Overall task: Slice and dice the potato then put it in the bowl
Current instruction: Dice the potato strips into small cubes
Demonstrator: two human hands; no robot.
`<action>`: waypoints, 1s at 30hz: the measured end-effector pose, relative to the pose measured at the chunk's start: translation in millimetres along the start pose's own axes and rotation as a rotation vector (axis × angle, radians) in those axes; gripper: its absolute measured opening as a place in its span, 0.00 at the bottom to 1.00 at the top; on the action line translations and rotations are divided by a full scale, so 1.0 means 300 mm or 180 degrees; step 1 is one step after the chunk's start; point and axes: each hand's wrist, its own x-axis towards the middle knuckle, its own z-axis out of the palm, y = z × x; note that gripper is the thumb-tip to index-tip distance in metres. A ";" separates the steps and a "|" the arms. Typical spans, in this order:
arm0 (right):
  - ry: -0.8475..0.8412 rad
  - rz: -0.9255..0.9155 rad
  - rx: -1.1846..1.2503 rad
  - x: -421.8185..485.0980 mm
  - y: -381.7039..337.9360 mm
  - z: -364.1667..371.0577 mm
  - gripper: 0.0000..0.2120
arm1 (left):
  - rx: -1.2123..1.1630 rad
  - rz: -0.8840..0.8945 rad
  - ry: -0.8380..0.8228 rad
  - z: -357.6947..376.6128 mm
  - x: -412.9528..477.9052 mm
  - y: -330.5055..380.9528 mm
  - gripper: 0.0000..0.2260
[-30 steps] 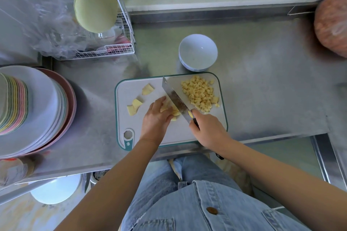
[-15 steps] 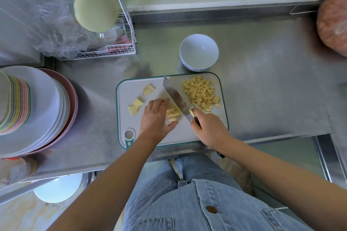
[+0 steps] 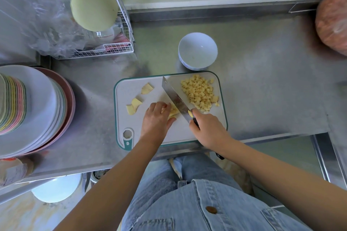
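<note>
A white cutting board (image 3: 135, 137) with a green rim lies on the steel counter. My left hand (image 3: 155, 120) holds down a stack of potato strips (image 3: 173, 112) with curled fingers. My right hand (image 3: 208, 129) grips the handle of a cleaver (image 3: 174, 97), whose blade rests against the strips. A heap of diced potato (image 3: 200, 92) lies on the board's right side. Three larger potato pieces (image 3: 136, 103) sit on its left side. An empty white bowl (image 3: 197, 50) stands just behind the board.
A tall stack of plates (image 3: 33, 107) fills the left of the counter. A wire rack (image 3: 105, 48) with plastic wrap and a pale round object stands at the back left. A reddish round object (image 3: 332, 20) sits at the far right. The counter's front edge runs under my wrists.
My left hand shifted slightly left along the potato strips, and the cleaver followed with small chopping moves. The diced heap and the bowl stayed where they were.
</note>
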 end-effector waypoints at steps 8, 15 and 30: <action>-0.0087 0.0043 -0.0043 0.007 -0.005 0.042 0.09 | 0.0125 0.0259 0.0157 0.033 0.004 -0.023 0.13; 0.0019 0.0077 0.0043 0.019 -0.002 0.088 0.11 | 0.0175 0.0302 0.0348 0.038 0.004 -0.022 0.15; -0.0078 -0.0059 0.0337 0.012 0.012 0.026 0.03 | -0.0076 0.0088 0.0251 0.039 0.000 -0.020 0.15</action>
